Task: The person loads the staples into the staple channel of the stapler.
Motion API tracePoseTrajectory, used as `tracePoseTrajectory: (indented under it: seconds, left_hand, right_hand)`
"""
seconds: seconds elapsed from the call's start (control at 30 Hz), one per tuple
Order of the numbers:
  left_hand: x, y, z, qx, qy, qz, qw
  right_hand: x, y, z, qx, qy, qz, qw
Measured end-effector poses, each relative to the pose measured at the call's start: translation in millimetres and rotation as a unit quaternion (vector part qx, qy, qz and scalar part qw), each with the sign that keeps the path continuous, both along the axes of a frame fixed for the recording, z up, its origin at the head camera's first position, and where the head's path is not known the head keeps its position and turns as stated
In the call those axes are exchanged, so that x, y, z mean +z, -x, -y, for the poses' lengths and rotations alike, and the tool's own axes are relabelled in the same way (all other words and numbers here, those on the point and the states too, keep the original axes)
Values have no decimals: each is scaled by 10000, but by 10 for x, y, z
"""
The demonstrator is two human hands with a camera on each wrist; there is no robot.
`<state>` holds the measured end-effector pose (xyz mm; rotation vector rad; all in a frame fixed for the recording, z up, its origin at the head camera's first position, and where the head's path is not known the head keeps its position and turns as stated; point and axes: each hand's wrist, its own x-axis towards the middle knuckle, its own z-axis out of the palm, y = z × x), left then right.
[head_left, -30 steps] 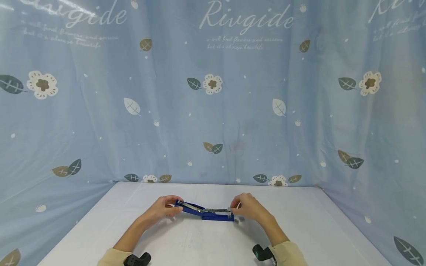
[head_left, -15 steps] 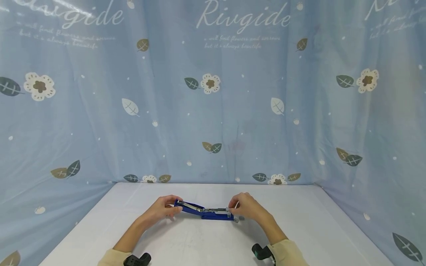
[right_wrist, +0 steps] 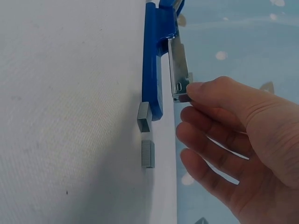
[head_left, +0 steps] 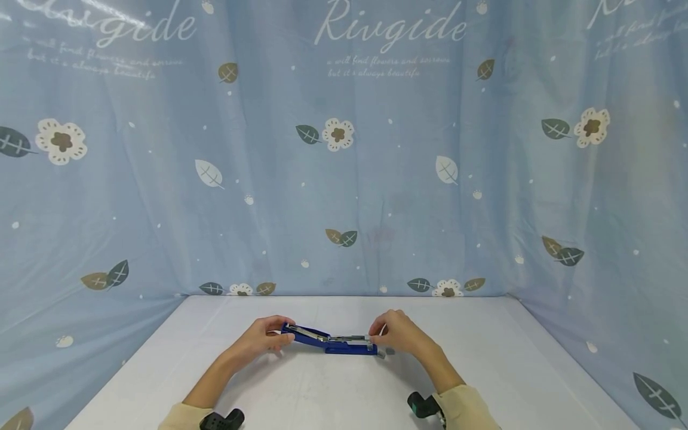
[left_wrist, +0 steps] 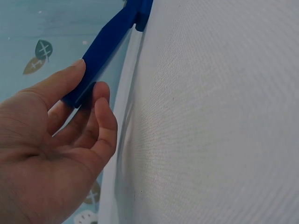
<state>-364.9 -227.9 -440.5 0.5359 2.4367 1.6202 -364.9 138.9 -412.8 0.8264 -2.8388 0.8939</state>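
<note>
A blue stapler (head_left: 350,349) lies on the white table, unfolded wide, its base flat and its top cover raised toward the left. My left hand (head_left: 263,337) grips the free end of the blue top cover (left_wrist: 103,49), thumb on one side and fingers on the other. Above the base the metal staple magazine (right_wrist: 177,67) stands lifted at an angle. At its outer end my right hand (head_left: 399,333) pinches the metal, thumb in front; the index fingertip is partly hidden. Two short grey staple strips, a nearer one (right_wrist: 145,116) and a ribbed one (right_wrist: 147,154), lie just past the base's end.
The white table (head_left: 322,394) stretches around the stapler. A blue patterned curtain (head_left: 344,179) hangs behind it and along both sides. Black wrist cameras sit at the left cuff (head_left: 223,419) and the right cuff (head_left: 423,406).
My right fingers have shifted slightly left along the magazine's end. The left hand keeps its hold on the top cover, and the head view has drifted a little.
</note>
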Motion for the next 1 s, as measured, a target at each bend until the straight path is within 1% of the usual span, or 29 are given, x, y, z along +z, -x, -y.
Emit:
tracePoseTrajectory:
  seconds: [0.37,0.6,1.0]
  left_hand:
    - [19,-25,5,-69,-87,-50,9999]
    - [18,-11,6,-92,-69,-80,9999]
    - [16,-2,8,-121,-70,-31,9999]
  right_hand:
    - [-2,-3,-2,36,46,75,10000]
    - [-8,6,-4,63,61,94,9999]
    - [-34,33,-16,98,44,100,9999]
